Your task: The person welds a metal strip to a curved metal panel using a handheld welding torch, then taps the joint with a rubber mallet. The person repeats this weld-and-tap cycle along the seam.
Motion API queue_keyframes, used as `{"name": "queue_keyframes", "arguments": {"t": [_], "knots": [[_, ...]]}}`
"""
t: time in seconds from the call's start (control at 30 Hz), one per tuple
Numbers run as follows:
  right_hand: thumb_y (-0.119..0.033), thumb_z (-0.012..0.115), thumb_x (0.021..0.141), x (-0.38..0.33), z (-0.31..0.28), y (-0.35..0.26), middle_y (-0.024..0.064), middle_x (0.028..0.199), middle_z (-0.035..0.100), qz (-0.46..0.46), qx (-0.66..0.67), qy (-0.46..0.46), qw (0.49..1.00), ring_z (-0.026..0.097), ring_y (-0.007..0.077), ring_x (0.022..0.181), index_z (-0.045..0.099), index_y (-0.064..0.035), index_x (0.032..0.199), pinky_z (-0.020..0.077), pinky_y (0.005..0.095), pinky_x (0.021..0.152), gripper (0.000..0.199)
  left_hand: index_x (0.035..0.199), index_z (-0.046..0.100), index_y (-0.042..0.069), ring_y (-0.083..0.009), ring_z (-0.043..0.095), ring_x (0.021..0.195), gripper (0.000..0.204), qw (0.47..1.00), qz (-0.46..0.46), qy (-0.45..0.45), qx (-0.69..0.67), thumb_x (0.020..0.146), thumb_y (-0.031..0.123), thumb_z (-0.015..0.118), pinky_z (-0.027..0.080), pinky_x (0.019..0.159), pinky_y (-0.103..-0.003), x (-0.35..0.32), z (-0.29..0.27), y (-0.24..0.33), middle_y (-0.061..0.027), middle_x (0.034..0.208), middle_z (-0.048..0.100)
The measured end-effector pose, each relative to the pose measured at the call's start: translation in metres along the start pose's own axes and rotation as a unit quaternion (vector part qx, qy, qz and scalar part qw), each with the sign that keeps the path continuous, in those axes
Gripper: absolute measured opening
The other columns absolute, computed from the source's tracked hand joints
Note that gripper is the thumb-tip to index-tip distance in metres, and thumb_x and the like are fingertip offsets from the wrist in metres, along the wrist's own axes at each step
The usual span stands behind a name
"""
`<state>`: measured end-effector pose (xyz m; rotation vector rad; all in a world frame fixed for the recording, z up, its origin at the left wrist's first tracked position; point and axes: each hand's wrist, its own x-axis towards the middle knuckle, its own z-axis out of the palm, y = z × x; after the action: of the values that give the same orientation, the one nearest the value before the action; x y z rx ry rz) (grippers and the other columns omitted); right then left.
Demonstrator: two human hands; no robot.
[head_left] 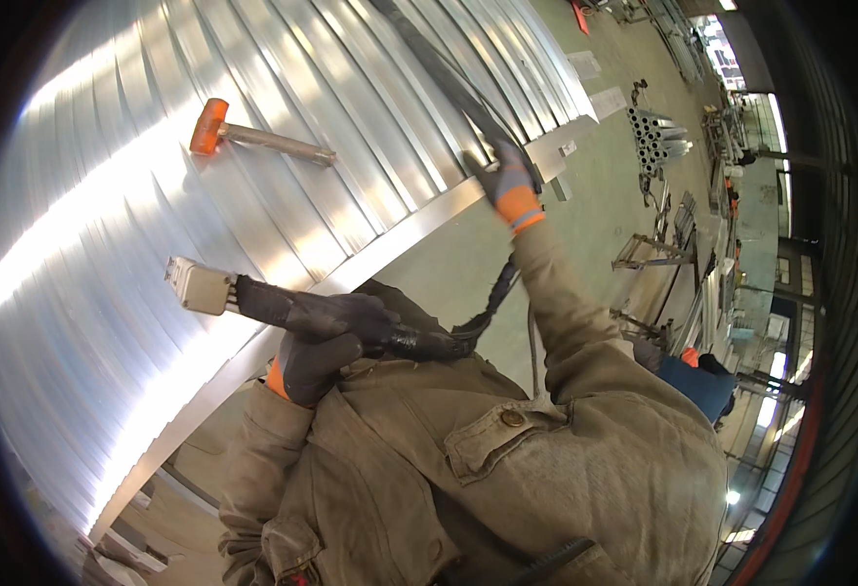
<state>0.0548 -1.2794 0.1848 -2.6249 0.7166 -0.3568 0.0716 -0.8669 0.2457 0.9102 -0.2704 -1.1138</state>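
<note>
My left hand, in a black glove with an orange cuff, is closed round the black-wrapped handle of a tool with a boxy off-white head. That head points left, over the ribbed metal panel. From the tool's rear a dark cable runs right across my front. My right hand, in a dark glove with an orange cuff, grips a thick black sleeved cable at the panel's near edge. The cable stretches away over the ribs. An orange-headed mallet lies on the panel, apart from both hands.
The panel's pale edge rail runs diagonally in front of me. On the floor at the right is a stack of round metal tubes, with a metal stand nearer. Another person in blue is at the far right.
</note>
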Motion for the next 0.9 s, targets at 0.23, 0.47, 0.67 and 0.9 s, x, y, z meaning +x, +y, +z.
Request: {"name": "queue_keyframes", "arguments": {"t": [0.23, 0.47, 0.67, 0.9], "knots": [[-0.059, 0.079, 0.086, 0.006, 0.005, 0.232, 0.0272, 0.124, 0.071, 0.120, 0.033, -0.103, 0.987, 0.068, 0.0417, 0.116, 0.054, 0.0106, 0.141, 0.0529, 0.0468, 0.099, 0.092, 0.125, 0.066, -0.010, -0.0301, 0.071, 0.113, 0.059, 0.995, 0.068, -0.040, -0.061, 0.072, 0.016, 0.063, 0.055, 0.103, -0.039, -0.003, 0.004, -0.004, -0.0210, 0.119, 0.074], [-0.051, 0.070, 0.098, 0.134, -0.099, 0.307, 0.0055, 0.076, 0.069, 0.083, -0.079, -0.272, 0.955, 0.058, 0.0141, 0.066, 0.078, -0.0053, 0.108, 0.0497, 0.0389, 0.062, 0.048, 0.142, 0.053, -0.008, -0.0372, 0.065, 0.125, 0.075, 0.996, 0.065, -0.060, -0.030, 0.085, 0.033, 0.078, 0.053, 0.106, -0.046, 0.031, 0.012, -0.003, -0.0269, 0.135, 0.065], [-0.040, 0.044, 0.111, 0.464, -0.341, 0.336, 0.0238, 0.123, 0.072, 0.238, -0.239, 0.171, 0.926, 0.069, 0.0385, 0.109, 0.069, -0.0035, 0.132, 0.0525, 0.0526, 0.087, 0.049, 0.139, 0.058, -0.007, -0.0332, 0.069, 0.117, 0.057, 0.976, 0.201, -0.072, 0.044, 0.092, 0.021, 0.074, 0.058, 0.094, -0.041, 0.091, 0.030, -0.006, -0.0249, 0.133, 0.067], [-0.050, 0.060, 0.102, 0.548, -0.210, 0.181, 0.0238, 0.141, 0.063, -0.018, -0.309, 0.134, 0.942, 0.063, 0.0399, 0.127, 0.056, -0.0058, 0.149, 0.0522, 0.0478, 0.101, 0.064, 0.133, 0.061, -0.004, -0.0274, 0.068, 0.110, 0.052, 0.940, 0.238, 0.108, -0.219, 0.096, 0.030, 0.075, 0.057, 0.093, -0.043, 0.114, 0.040, -0.035, -0.0176, 0.126, 0.069]]}}
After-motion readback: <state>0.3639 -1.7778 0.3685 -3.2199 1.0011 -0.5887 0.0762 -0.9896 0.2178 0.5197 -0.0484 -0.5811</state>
